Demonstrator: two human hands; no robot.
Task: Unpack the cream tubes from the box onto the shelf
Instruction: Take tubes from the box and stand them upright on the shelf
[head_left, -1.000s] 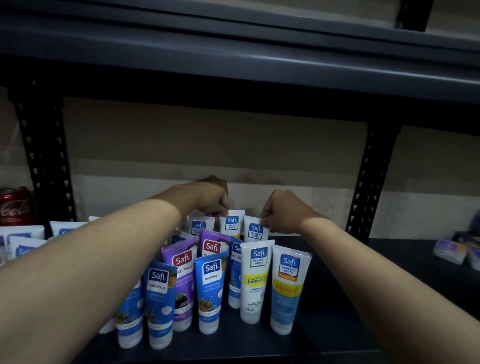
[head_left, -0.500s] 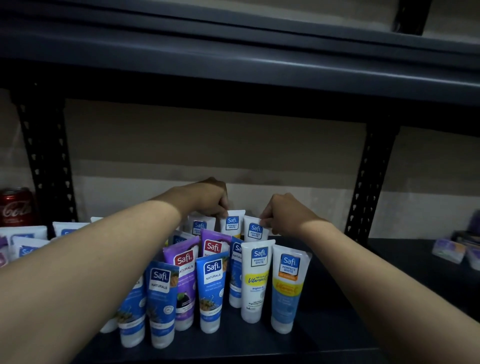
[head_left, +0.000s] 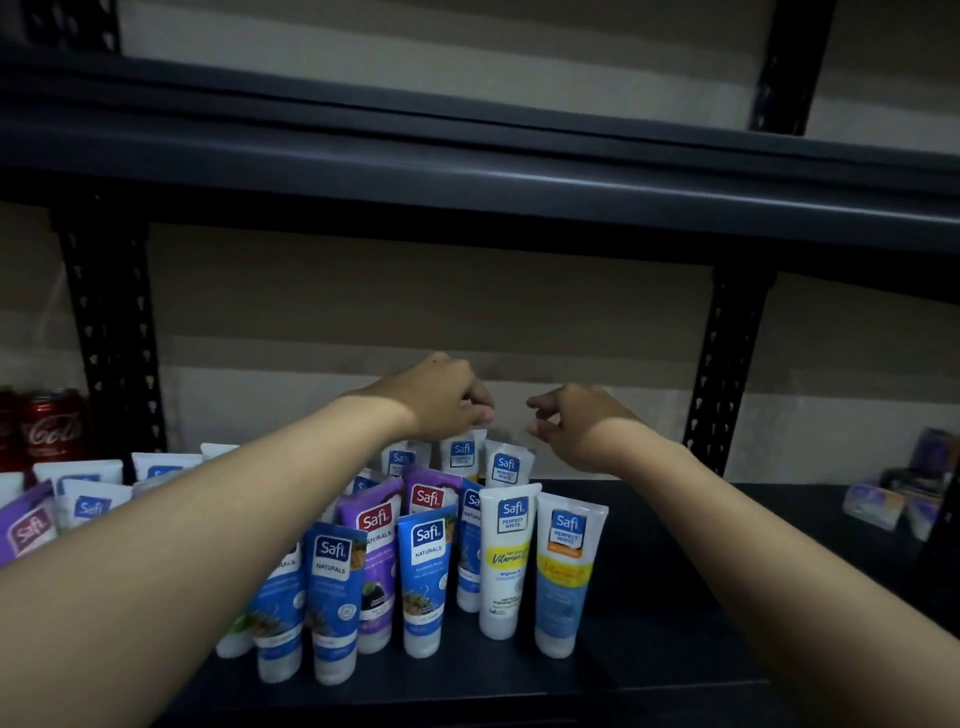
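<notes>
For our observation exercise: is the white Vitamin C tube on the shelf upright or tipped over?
Upright: the white Vitamin C tube stands on its cap, crimped end uppermost.

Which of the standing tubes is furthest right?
The orange-strip tube, pale blue below its yellow band; it ends the front row, just right of the white Vitamin C tube.
</notes>
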